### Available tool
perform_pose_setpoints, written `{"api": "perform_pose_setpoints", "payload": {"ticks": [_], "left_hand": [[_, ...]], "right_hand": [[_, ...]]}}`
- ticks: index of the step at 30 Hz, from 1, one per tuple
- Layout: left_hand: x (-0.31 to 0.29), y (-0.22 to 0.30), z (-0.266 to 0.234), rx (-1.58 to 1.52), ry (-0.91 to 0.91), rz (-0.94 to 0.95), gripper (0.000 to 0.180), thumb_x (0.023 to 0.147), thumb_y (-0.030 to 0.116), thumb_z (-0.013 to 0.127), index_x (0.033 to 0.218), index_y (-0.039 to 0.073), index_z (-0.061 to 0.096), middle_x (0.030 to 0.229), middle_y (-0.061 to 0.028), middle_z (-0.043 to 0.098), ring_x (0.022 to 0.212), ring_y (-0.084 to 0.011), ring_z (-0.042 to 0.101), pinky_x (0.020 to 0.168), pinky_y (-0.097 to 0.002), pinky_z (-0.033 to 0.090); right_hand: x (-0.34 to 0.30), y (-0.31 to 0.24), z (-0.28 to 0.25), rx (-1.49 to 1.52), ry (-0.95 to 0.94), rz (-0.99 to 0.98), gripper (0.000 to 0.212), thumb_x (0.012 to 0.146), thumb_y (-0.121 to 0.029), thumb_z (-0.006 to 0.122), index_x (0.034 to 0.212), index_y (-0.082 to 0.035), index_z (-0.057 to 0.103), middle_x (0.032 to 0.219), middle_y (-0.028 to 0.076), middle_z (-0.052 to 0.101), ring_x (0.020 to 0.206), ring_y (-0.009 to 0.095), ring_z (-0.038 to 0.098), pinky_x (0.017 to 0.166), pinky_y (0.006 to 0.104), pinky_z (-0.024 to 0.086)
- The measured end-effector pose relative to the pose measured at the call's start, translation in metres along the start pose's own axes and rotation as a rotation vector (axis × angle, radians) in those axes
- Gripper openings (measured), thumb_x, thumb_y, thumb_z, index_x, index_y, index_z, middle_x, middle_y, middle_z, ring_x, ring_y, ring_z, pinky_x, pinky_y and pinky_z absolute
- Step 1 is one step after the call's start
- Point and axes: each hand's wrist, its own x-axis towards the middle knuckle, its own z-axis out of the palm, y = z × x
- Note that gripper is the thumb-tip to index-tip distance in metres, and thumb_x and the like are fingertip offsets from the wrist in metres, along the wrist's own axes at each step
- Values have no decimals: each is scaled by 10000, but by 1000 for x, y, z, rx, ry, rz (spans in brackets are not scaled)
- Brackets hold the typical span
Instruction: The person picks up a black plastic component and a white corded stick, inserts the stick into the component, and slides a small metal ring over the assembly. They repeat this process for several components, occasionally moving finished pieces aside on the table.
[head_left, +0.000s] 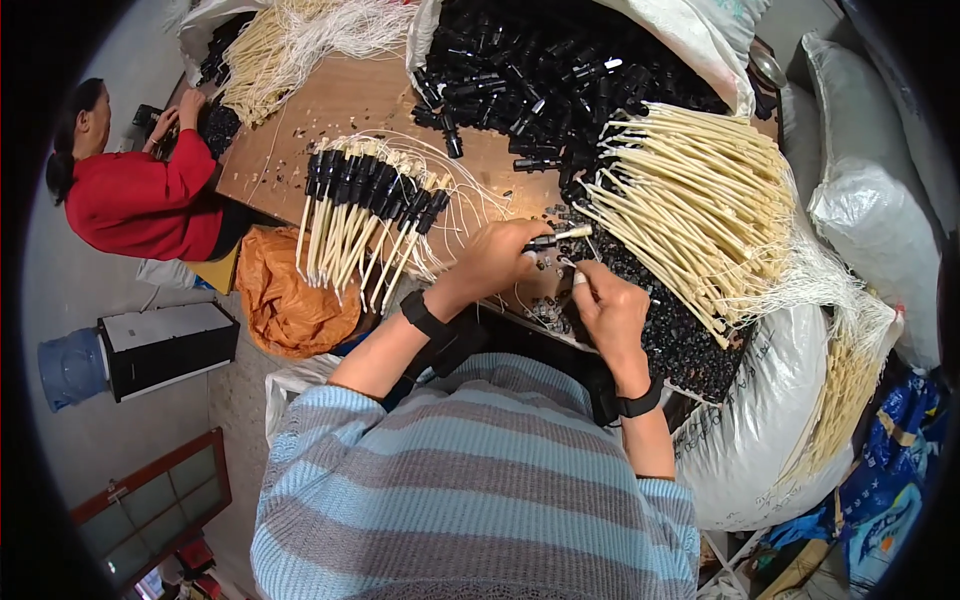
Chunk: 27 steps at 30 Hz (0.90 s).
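Note:
My left hand [493, 262] is closed around a short black plastic tube [541, 243], from which a cream-coloured stem [574, 232] sticks out to the right. Just right of it, my right hand [612, 312] is closed in a pinch, with a bit of thin white string [568, 262] at the thumb and fingertips. Left of my left hand lies a row of cream rods fitted with black tubes [375, 185], their white strings trailing to the right. A large bundle of bare cream rods [700, 205] with white string ends lies beyond my right hand.
A heap of black tubes [545, 65] spills from a white sack at the table's [340, 95] far side. Small black pieces [685, 345] cover the right edge. A person in red [150, 205] works at the far left. Full white sacks [870, 190] stand right; an orange bag [290, 295] sits left.

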Motion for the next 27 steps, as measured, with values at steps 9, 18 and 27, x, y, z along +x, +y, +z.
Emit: {"api": "perform_pose_setpoints", "payload": {"ticks": [9,18,27], "left_hand": [[-4,20,-7,151,-129,5,429,691,-58,525,1095,55,613,991,-158,660,958,-366,614,800,-441,494],[5,44,-8,109,-392,-106,437,680,-86,578,1091,60,601,932,-134,670,900,-334,624,759,-399,485],[0,25,-5,-93,70,286,144,690,-24,703,803,52,653,821,-42,646,780,-224,611,704,-316,480]], "right_hand": [[5,4,2,11,-16,-30,99,821,-92,659,902,-53,699,663,136,635,528,251,614,510,316,466],[-1,2,5,257,-95,-33,135,868,-81,619,997,-48,645,715,154,634,587,308,627,537,362,481],[-1,-9,-1,229,-73,-29,131,892,-99,611,1002,-35,640,796,163,672,670,333,665,549,376,507]]}}
